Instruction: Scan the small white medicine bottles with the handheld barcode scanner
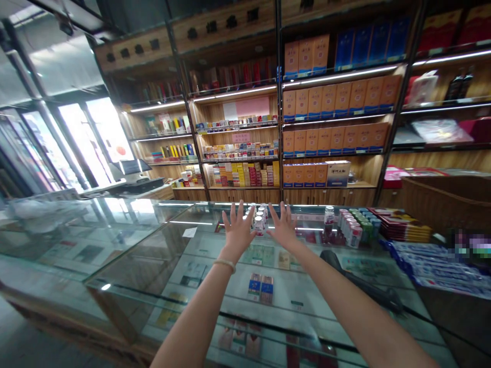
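Both arms reach out over a glass display counter (146, 255). My left hand (238, 232) has its fingers spread and holds nothing. My right hand (284, 227) is likewise spread, with nothing in it. Between and just beyond the hands stands a cluster of small white-capped bottles (259, 223) on the glass; the fingers partly cover them, and I cannot tell whether they touch. A dark handheld scanner (360, 283) with a cable lies beside my right forearm. Blue packs (261, 289) rest inside the case, below the glass.
Right of the hands, several small cans (351, 227) stand near flat red and yellow packs (402, 225) and blue-white packets (433, 263). A brown basket (452, 204) is at the right. Behind, shelves hold orange boxes (322, 102) and cigarette packs (245, 175). A monitor (130, 167) stands far left.
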`<state>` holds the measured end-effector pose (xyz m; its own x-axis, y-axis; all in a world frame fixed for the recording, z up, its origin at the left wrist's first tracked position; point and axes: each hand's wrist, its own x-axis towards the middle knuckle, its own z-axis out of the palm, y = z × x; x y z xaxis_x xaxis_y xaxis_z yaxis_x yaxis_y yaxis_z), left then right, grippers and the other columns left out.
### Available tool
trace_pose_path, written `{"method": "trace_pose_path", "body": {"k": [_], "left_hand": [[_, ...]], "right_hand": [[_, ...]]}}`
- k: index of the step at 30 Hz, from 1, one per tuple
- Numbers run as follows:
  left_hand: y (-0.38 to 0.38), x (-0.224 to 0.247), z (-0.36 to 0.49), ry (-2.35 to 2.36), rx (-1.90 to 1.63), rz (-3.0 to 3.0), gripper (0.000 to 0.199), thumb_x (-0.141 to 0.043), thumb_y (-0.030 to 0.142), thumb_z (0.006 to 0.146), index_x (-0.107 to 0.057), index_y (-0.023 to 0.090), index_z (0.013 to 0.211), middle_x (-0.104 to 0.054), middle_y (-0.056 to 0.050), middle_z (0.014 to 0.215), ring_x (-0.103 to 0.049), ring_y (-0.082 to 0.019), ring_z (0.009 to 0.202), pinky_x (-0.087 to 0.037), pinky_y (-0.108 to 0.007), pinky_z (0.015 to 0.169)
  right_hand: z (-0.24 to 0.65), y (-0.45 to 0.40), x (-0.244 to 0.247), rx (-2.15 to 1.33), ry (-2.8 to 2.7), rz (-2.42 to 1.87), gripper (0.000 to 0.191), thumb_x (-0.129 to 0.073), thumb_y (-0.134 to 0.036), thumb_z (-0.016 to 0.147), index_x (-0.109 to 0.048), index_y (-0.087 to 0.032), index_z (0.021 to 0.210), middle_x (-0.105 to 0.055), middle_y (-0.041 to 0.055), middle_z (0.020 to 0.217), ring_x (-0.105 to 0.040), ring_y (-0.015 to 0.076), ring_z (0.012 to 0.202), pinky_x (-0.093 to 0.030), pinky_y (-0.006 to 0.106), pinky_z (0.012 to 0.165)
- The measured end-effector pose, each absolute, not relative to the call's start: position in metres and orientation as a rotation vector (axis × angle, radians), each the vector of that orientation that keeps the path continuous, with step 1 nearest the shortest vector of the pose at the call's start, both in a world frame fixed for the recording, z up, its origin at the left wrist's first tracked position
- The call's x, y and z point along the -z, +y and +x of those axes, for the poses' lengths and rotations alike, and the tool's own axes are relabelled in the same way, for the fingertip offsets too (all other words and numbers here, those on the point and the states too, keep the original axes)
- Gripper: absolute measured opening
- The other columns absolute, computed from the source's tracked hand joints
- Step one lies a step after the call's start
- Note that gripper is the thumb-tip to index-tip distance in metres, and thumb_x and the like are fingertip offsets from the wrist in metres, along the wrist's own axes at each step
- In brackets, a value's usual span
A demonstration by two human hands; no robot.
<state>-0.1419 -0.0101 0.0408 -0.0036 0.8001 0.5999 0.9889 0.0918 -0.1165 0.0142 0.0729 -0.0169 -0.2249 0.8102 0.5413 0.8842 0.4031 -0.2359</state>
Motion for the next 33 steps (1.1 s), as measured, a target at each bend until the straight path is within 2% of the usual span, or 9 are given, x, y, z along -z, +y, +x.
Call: {"method": "trace_pose_path", "body": {"k": [8, 13, 23, 33], "left_hand": [[-0.015, -0.055, -0.126, -1.787, 0.492, -1.750, 0.088, -0.079, 0.044, 0.077, -0.040, 0.034, 0.155, -0.021, -0.012, 0.170, -0.011, -0.042, 0.157, -0.012, -0.071, 0.121], [-0.021, -0.063, -0.112, -1.793, 0.506, -1.766, 0.088, -0.079, 0.047, 0.078, -0.040, 0.033, 0.156, -0.020, -0.013, 0.170, -0.013, -0.042, 0.157, -0.013, -0.071, 0.122], [-0.018, -0.064, -0.068, -1.768, 0.580, -1.822, 0.078, -0.070, 0.051, 0.085, -0.041, 0.032, 0.156, -0.023, -0.013, 0.170, -0.017, -0.040, 0.156, -0.015, -0.068, 0.123], [-0.008, -0.055, -0.021, -1.685, 0.686, -1.844, 0.066, -0.059, 0.052, 0.093, -0.045, 0.030, 0.153, -0.030, -0.015, 0.166, -0.023, -0.039, 0.154, -0.016, -0.064, 0.123]], "right_hand": [[0.051, 0.067, -0.005, 0.260, -2.126, -1.423, 0.108, -0.077, -0.045, 0.083, -0.003, -0.045, 0.161, 0.003, 0.0106, 0.173, -0.007, 0.0395, 0.157, -0.016, 0.069, 0.118], [0.070, 0.059, -0.017, 0.266, -2.189, -1.410, 0.106, -0.078, -0.045, 0.083, -0.008, -0.044, 0.162, -0.004, 0.0108, 0.173, -0.006, 0.0378, 0.158, -0.013, 0.068, 0.120], [0.129, 0.045, -0.028, 0.370, -2.158, -1.399, 0.080, -0.064, -0.052, 0.092, -0.023, -0.044, 0.160, -0.017, 0.0079, 0.171, -0.009, 0.0364, 0.157, -0.011, 0.068, 0.119], [0.187, 0.036, -0.028, 0.383, -2.143, -1.534, 0.072, -0.052, -0.057, 0.096, -0.022, -0.045, 0.160, -0.013, 0.0051, 0.173, -0.011, 0.0376, 0.156, -0.012, 0.068, 0.119]]}}
